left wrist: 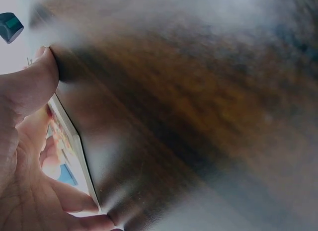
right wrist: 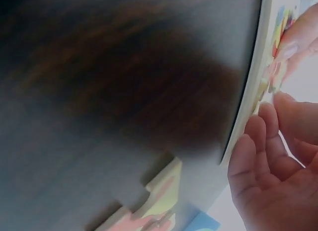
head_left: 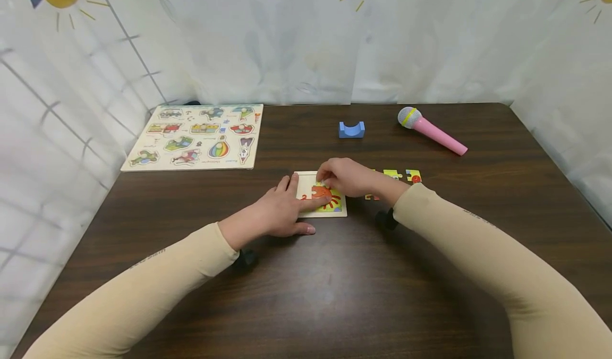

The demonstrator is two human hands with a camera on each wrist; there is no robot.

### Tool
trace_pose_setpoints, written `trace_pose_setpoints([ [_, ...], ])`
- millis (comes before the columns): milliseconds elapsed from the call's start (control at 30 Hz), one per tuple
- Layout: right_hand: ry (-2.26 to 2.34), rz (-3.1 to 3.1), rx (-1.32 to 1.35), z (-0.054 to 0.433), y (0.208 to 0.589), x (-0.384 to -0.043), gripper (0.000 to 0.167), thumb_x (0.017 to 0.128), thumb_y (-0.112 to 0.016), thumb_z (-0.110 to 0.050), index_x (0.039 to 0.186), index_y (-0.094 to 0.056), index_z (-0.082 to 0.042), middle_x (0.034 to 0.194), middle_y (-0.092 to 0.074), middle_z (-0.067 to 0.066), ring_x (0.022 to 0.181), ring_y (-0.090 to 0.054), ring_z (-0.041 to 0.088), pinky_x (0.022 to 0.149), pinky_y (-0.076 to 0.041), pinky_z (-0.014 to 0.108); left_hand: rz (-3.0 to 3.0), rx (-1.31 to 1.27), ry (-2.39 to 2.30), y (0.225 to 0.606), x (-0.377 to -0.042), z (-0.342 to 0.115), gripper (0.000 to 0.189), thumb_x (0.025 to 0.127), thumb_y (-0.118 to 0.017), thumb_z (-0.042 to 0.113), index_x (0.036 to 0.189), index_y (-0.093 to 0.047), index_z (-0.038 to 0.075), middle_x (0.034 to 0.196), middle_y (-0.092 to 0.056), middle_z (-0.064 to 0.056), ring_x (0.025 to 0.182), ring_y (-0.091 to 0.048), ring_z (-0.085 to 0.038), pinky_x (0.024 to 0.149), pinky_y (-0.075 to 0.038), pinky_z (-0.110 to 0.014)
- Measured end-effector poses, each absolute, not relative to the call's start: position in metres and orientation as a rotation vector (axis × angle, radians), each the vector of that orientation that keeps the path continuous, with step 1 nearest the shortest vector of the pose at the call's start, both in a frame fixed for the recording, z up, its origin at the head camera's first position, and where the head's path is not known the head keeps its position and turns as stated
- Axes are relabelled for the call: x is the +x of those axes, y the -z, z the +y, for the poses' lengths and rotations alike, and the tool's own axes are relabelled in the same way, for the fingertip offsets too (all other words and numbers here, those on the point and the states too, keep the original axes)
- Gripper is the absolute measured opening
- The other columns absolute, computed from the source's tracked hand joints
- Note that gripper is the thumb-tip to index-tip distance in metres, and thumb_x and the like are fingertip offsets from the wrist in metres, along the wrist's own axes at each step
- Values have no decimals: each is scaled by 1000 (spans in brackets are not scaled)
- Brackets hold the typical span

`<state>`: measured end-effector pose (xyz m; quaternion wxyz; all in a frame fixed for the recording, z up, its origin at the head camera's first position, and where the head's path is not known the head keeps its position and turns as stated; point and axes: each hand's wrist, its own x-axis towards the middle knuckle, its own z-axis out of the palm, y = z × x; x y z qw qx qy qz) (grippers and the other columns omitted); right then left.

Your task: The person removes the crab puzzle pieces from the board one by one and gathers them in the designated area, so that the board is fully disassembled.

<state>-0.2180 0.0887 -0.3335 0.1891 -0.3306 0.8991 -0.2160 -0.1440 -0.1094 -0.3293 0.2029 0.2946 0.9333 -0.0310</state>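
A small wooden jigsaw tray [head_left: 303,179] lies mid-table, its lower right filled with a yellow and orange picture that has red rays. My left hand [head_left: 282,211] rests over the tray's left side, the index finger stretched across the picture and the thumb on the table by the near edge. Bent over the tray's upper right is my right hand [head_left: 348,177], its thumb and fingertips pinching a yellow jigsaw piece [right wrist: 264,87] mostly hidden by the fingers. Several loose jigsaw pieces [head_left: 393,174] lie right of the tray, partly behind the right wrist.
At the back left lies a wooden peg board [head_left: 201,163] with vehicle pictures. A blue block with a curved notch [head_left: 351,131] stands behind the tray. The pink toy microphone [head_left: 437,134] lies at the back right. White curtains [head_left: 306,45] hang around the dark table [head_left: 325,295].
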Motion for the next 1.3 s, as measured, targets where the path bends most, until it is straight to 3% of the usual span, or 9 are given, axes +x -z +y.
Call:
trace_pose_setpoints([
  [167, 719, 2512, -870, 88, 335, -221, 9, 98, -68, -12, 105, -69, -6, 99, -69, 7, 89, -59, 21, 85, -52, 33, 2601, 819, 87, 330, -145, -108, 73, 96, -60, 61, 159, -26, 48, 164, -13, -38, 150, -23, -55, 114, -38, -63],
  [267, 777, 2496, -851, 88, 334, -222, 11, 95, -74, -15, 100, -66, -8, 93, -69, 5, 86, -59, 19, 80, -51, 30, 2602, 821, 89, 330, -145, -108, 73, 96, -60, 61, 159, -27, 48, 164, -14, -37, 150, -23, -55, 113, -38, -63],
  [733, 923, 2483, -795, 102, 327, -221, 12, 94, -75, -15, 99, -66, -9, 86, -68, 3, 82, -58, 18, 75, -49, 31, 2600, 801, 84, 332, -145, -107, 72, 96, -59, 63, 158, -25, 51, 164, -11, -39, 150, -21, -55, 114, -38, -62],
  [1300, 845, 2677, -587, 211, 317, -211, 15, 93, -77, -18, 100, -69, -8, 85, -72, 2, 81, -60, 17, 73, -49, 29, 2606, 747, 49, 331, -142, -108, 71, 97, -59, 61, 159, -26, 50, 165, -8, -37, 153, -18, -54, 116, -35, -61],
])
